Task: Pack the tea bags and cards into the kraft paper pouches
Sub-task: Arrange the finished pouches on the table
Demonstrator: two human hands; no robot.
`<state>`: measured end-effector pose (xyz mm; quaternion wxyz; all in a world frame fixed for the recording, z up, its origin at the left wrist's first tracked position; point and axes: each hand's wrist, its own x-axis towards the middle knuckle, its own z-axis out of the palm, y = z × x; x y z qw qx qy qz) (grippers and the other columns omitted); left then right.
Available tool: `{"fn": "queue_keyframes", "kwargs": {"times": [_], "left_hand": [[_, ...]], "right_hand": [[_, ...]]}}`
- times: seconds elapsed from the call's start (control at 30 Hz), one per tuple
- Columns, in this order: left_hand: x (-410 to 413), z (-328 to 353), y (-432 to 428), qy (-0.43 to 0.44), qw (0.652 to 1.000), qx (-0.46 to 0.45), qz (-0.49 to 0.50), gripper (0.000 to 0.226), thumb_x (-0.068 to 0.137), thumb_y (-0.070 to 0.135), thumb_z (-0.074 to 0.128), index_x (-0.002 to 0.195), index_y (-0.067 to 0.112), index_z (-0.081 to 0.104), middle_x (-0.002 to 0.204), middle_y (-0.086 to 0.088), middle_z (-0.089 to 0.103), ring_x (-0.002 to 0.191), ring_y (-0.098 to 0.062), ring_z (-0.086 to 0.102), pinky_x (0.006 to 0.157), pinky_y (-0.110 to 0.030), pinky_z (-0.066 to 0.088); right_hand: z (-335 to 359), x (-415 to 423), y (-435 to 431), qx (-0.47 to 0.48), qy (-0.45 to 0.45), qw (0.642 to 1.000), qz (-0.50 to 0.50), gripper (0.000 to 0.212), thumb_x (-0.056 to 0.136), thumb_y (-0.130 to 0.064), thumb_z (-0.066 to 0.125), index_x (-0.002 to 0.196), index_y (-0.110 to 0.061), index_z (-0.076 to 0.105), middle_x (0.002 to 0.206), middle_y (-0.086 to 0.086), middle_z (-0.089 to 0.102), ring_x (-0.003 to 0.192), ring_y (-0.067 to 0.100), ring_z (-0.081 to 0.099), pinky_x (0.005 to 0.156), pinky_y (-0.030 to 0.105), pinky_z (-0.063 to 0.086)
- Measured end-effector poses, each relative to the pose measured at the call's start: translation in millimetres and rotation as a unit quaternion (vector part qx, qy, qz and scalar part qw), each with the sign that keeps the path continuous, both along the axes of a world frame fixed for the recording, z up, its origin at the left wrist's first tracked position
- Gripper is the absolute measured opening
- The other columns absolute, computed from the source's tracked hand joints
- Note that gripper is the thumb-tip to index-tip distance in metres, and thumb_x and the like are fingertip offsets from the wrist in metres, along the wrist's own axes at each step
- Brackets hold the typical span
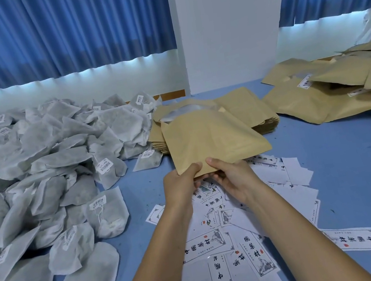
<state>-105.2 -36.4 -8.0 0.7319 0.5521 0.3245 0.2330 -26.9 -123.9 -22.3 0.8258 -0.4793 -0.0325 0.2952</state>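
Both of my hands hold one kraft paper pouch [211, 138] by its near edge, above the table's middle. My left hand [182, 185] pinches the edge from the left and my right hand [231, 178] from the right, thumbs on top. The pouch's far end gapes open and shows a silvery lining. A big heap of grey-white tea bags [37, 170] with barcode labels fills the left side. White printed cards [233, 242] lie scattered under my forearms. A stack of flat kraft pouches [248, 110] lies just behind the held one.
A pile of kraft pouches [342, 87], some showing labels, spreads at the right rear. The blue table [357, 173] shows bare surface on the right. A white pillar [228, 22] and blue curtains [51, 32] stand behind the table.
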Motion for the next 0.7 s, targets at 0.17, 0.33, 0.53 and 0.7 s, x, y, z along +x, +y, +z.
{"fn": "queue_keyframes", "kwargs": {"times": [0.17,0.33,0.53,0.7], "left_hand": [[0,-2,-3,0.003,1.0,0.012,-0.027,0.005,0.081,0.007,0.066,0.08,0.003,0.067,0.059,-0.012,0.067,0.05,-0.015,0.06,0.05,-0.022,0.039],[1,0,-5,0.005,0.999,0.015,-0.036,0.012,0.085,0.008,0.063,0.086,-0.004,0.067,0.056,-0.012,0.067,0.045,-0.014,0.062,0.049,-0.022,0.038],[0,3,3,0.015,0.998,0.062,0.007,0.016,0.094,0.019,0.056,0.088,0.006,0.063,0.057,-0.009,0.068,0.054,-0.018,0.063,0.046,-0.018,0.04],[-1,6,5,0.016,0.998,0.064,0.009,0.017,0.096,0.018,0.054,0.083,0.007,0.059,0.052,-0.003,0.066,0.041,-0.01,0.062,0.036,-0.013,0.038]], "right_hand": [[1,-4,1,-0.018,-0.024,0.999,0.029,0.01,0.082,0.0,0.069,0.074,0.003,0.064,0.062,0.01,0.064,0.047,0.015,0.056,0.054,0.022,0.05],[3,-2,-1,-0.015,-0.02,0.999,0.04,0.007,0.083,0.003,0.067,0.077,0.005,0.063,0.065,0.013,0.06,0.041,0.015,0.051,0.045,0.021,0.045],[5,12,-8,0.013,0.001,0.999,-0.029,0.024,0.079,0.006,0.069,0.099,-0.006,0.062,0.084,0.003,0.068,0.059,0.008,0.059,0.043,0.017,0.039],[5,17,-10,0.009,0.01,1.0,-0.019,0.021,0.079,0.004,0.07,0.095,-0.009,0.064,0.088,0.002,0.069,0.072,0.011,0.062,0.048,0.017,0.046]]}}
